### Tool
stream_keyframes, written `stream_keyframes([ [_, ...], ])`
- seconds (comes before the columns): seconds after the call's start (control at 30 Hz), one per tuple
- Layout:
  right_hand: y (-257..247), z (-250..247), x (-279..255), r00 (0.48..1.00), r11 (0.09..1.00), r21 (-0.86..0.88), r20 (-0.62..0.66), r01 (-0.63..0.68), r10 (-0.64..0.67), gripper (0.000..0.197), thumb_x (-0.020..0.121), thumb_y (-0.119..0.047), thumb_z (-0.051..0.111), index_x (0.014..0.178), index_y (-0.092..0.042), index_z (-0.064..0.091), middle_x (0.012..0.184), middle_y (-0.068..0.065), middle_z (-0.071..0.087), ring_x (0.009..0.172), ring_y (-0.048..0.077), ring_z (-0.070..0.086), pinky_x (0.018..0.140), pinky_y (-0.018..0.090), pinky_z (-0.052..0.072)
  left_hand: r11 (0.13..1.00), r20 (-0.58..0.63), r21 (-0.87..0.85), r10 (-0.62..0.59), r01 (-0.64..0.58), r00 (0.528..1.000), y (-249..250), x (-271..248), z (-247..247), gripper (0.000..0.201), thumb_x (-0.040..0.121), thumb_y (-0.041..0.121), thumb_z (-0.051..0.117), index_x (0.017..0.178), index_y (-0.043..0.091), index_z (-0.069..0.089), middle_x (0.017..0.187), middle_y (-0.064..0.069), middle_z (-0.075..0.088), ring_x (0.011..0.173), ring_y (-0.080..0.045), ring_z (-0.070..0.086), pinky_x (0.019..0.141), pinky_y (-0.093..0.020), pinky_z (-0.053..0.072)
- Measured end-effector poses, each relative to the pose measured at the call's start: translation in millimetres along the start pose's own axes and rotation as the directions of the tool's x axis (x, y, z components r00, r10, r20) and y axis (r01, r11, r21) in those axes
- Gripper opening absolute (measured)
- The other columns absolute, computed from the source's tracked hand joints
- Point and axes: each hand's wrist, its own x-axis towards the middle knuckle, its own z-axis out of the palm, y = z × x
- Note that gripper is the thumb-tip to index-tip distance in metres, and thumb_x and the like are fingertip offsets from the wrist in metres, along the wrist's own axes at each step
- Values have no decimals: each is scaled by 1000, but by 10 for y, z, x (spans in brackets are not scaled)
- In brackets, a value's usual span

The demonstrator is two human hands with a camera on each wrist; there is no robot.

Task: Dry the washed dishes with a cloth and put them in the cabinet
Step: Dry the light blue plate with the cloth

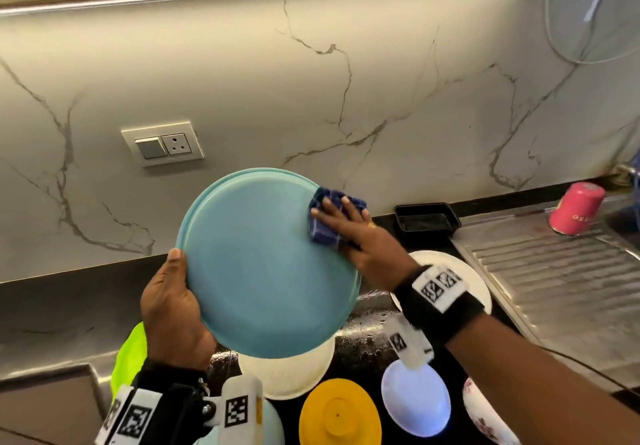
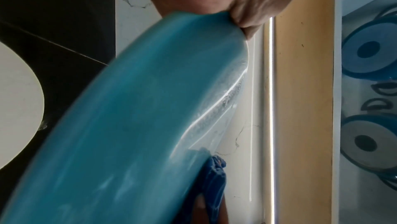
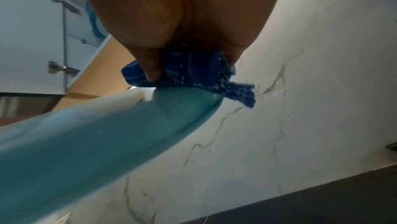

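teal plate (image 1: 266, 271), left hand (image 1: 173, 309) gripping lower-left rim, right hand (image 1: 367, 240) pinching cloth (image 1: 323, 233) upper-right

The only lettering is on the pink cup (image 1: 575, 209) standing mouth-down at the right: a short pale word printed low on its side, upside down, of which "OZ" can be made out and the rest is too small. The wrist bands (image 1: 438, 285) carry black-and-white square code markers, not words.

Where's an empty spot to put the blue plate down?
Bare: the ridged drainboard between the white plate and the pink cup, and the grey counter left of the green dish. Crowded: the dark counter under the blue plate.
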Motion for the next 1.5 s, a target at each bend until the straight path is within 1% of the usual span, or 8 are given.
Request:
stream_keyframes([
  [0.23, -17, -77, 50, 998, 961, 277, -56, -16, 33, 65, 96, 0, 55, 142, -44, 43, 158, -19, 30, 151, 2, 7, 120, 17, 6, 999, -72, -34, -16, 14, 997, 38, 74, -47, 45, 107, 42, 43, 128, 10, 66, 118, -10, 74, 102, -26, 73, 81, -45, 63],
  [0.4, -150, 417, -433, 997, 979, 187, 1, 75, -77, 64, 93, -14, 55, 148, -42, 37, 155, -34, 17, 149, -5, -7, 124, 29, -3, 997, -175, -62, 35, -46, 984, 0, 82, 0, 34, 109, 33, 41, 107, 14, 69, 85, 8, 79, 75, -9, 75, 60, -30, 63],
  [0.53, -461, 700, -705, 941, 926, -195, 170, 322, -292, 55, 102, -31, 40, 154, -39, 26, 162, -24, 11, 153, 15, -7, 120, 46, -9, 996, -294, -32, 68, -81, 953, -155, 133, -82, 39, 101, 47, 53, 90, 18, 77, 101, -3, 79, 89, -24, 74, 85, -56, 60],
  [0.63, -481, 643, -707, 917, 840, -371, 186, 397, -352, 52, 104, -32, 36, 153, -42, 26, 162, -22, 16, 154, 17, 2, 123, 49, 2, 996, -288, -68, 32, -54, 957, -193, 117, -94, 43, 105, 42, 48, 88, 18, 79, 104, -3, 78, 82, -19, 75, 68, -41, 64],
  [0.8, -70, 352, -502, 975, 969, -126, 93, 214, -203, 55, 99, -35, 39, 151, -48, 26, 160, -27, 15, 153, 13, 2, 124, 43, 4, 994, -190, -101, 13, -33, 982, -151, 60, -111, 41, 108, 39, 42, 123, 12, 68, 124, -9, 72, 108, -26, 72, 85, -49, 61],
  [0.97, 158, 40, 28, 995, 998, 7, 82, -57, 56, 66, 99, -6, 51, 151, -42, 30, 159, -23, 13, 152, 12, -4, 124, 45, 10, 998, -72, -66, 19, -23, 997, -189, -107, 53, 44, 108, 39, 39, 111, 15, 76, 116, -9, 75, 107, -29, 72, 89, -50, 60],
  [1.3, -839, 564, -120, 871, 755, -434, 282, 490, -403, 57, 102, -28, 38, 156, -37, 22, 164, -14, 16, 153, 25, 2, 121, 57, -2, 991, -100, -124, 42, -55, 994, -54, 38, 247, 52, 105, 41, 48, 134, -1, 59, 130, -27, 64, 117, -41, 64, 100, -63, 50],
  [1.5, -138, 292, -325, 933, 847, -394, 186, 357, -306, 70, 96, -34, 46, 152, -54, 10, 162, -22, 12, 152, 18, 9, 120, 51, 17, 990, -111, -132, 26, -41, 993, 28, 95, 5, 52, 100, 49, 53, 130, 7, 62, 129, -16, 68, 120, -36, 64, 105, -60, 46],
])
